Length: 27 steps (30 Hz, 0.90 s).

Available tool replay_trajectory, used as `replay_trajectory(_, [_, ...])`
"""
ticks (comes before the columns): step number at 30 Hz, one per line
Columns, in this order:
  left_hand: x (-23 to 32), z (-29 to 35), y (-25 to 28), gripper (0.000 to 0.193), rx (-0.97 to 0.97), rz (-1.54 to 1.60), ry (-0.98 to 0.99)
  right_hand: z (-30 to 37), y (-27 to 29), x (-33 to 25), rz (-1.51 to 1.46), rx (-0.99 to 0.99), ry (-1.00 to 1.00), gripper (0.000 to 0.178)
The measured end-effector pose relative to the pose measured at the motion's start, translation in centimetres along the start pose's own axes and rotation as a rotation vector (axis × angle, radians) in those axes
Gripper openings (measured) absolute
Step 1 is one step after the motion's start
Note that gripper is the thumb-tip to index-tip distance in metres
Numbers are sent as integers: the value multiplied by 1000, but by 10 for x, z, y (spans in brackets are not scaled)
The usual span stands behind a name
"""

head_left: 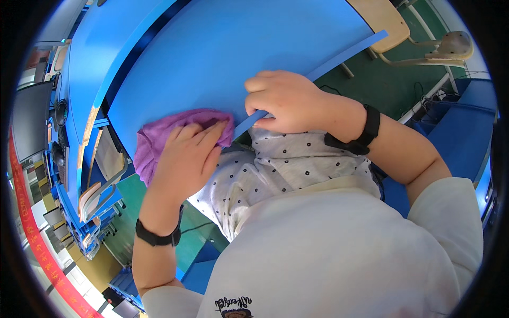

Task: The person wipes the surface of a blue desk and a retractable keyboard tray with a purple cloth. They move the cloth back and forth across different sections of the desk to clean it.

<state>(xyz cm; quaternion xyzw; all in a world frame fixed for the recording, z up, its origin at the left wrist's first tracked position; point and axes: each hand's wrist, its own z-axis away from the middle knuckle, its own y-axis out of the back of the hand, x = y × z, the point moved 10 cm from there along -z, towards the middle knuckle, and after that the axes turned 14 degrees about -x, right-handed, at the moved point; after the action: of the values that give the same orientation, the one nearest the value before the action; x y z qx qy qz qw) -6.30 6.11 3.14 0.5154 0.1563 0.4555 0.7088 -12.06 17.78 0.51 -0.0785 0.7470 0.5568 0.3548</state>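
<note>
A purple cloth (159,132) lies bunched over the near left corner of a large flat blue board (228,47). My left hand (188,159) is on the cloth, its fingers bent into the folds against the board's edge. The cloth's lower part hangs past that edge. With fingers curled on top and thumb below, my right hand (289,100) grips the board's near edge strip (347,55), a little to the right of the cloth. Both wrists wear black bands. What lies under the cloth is hidden.
Close to the board's near edge is my lap in white dotted fabric (297,159). A wooden chair (389,26) stands at the far right on the green floor. Blue desks, a monitor (32,122) and more chairs (95,196) line the left. Cables (424,103) run at the right.
</note>
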Motion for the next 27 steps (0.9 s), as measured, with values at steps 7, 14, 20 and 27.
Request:
replay_trajectory(7, [9, -17, 4, 46, 68, -36, -45, -4, -1, 0, 7, 2, 18, 17])
replay_trajectory(14, [-19, 26, -13, 46, -95, -19, 117, -1, -3, 1, 1, 1, 26, 19])
replay_trajectory(20, [3, -11, -1, 46, 15, 40, 8, -4, -3, -5, 41, 12, 59, 18])
replay_trajectory(27, [-14, 19, -13, 45, -48, 12, 143, 1, -4, 1, -5, 19, 33, 18])
